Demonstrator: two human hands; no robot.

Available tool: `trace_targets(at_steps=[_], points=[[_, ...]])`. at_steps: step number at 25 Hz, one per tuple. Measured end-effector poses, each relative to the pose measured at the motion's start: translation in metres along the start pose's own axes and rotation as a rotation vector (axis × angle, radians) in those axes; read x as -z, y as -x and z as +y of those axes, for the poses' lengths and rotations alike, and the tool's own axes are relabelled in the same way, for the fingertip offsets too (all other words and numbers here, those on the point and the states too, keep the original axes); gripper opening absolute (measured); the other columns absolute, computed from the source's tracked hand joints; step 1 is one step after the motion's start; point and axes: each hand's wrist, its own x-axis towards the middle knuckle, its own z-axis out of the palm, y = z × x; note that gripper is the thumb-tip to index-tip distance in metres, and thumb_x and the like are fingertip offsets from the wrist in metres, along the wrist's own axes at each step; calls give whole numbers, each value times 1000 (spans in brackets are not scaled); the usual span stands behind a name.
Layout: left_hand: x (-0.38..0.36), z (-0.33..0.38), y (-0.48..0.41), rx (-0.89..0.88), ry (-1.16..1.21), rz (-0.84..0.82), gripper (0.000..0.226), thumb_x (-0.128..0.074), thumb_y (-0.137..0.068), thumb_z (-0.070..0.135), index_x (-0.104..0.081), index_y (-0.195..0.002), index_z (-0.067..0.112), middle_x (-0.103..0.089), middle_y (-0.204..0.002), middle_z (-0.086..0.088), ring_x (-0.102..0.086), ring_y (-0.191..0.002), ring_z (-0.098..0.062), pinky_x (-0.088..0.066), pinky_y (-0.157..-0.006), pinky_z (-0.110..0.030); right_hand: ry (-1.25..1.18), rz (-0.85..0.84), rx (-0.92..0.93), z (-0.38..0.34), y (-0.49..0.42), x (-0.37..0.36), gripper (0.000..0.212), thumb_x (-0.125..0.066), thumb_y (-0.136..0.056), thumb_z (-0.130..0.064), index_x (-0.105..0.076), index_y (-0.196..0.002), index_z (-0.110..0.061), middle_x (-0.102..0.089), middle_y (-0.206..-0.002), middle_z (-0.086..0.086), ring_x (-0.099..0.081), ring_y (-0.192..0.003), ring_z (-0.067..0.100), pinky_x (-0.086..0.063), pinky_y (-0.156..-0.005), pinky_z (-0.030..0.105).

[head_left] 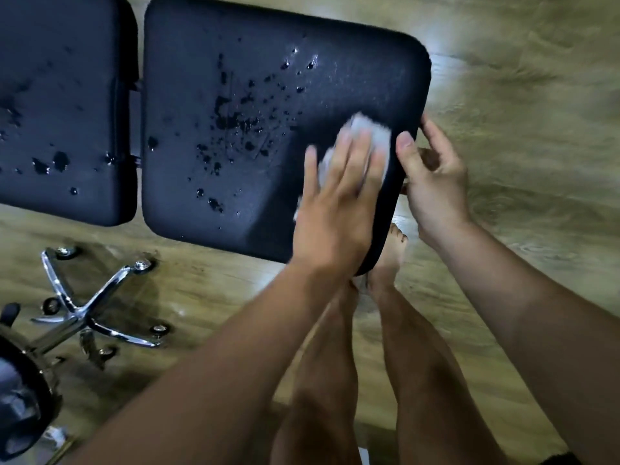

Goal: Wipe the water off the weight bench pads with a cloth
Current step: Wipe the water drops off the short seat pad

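Left hand lying flat, fingers spread, pressing on white cloth. Cloth is bunching under palm and fingertips, near right edge of seat pad. Right hand gripping that edge just beside, thumb on top. Water drops sitting left of cloth; back pad lying beyond, also spotted.

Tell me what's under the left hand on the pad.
A white cloth, pressed flat on the black bench pad by the left hand; its edges show beyond the fingers. The cloth's middle and any water beneath it are covered.
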Motion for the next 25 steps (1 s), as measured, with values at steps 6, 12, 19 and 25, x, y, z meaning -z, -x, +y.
trace_targets(at_steps=[6,12,19,25], points=[[30,-6,-87,25,-60,-12,70,-31,-95,27,-1,-156,10,3,-164,-10,5,-151,-26,1,-120,-56,-9,-41,14,-10,4,0,46,-60,-96,-26,-48,-140,-22,-56,-81,11,-58,-77,16,-56,-69,37],[-22,0,80,-5,-17,-46,65,-37,-92,16,-22,-153,6,-19,-161,-14,-14,-150,-29,-19,-118,-53,76,-44,30,-13,4,6,35,-65,-89,-37,-53,-121,-46,-67,-92,16,-62,-79,21,-54,-69,58],[16,-30,-40,36,-50,63,61,-26,-97,17,-7,-155,6,-6,-163,-14,-5,-150,-29,-4,-120,-56,111,-54,75,-12,3,4,40,-60,-95,-31,-47,-133,-34,-67,-93,9,-66,-86,19,-56,-75,54],[24,-42,-69,65,-25,67,67,-13,-88,6,-10,-155,5,-12,-163,-12,-8,-150,-32,-6,-121,-50,99,-75,56,-13,6,3,46,-58,-97,-30,-44,-141,-29,-62,-89,5,-62,-84,14,-56,-73,42]])
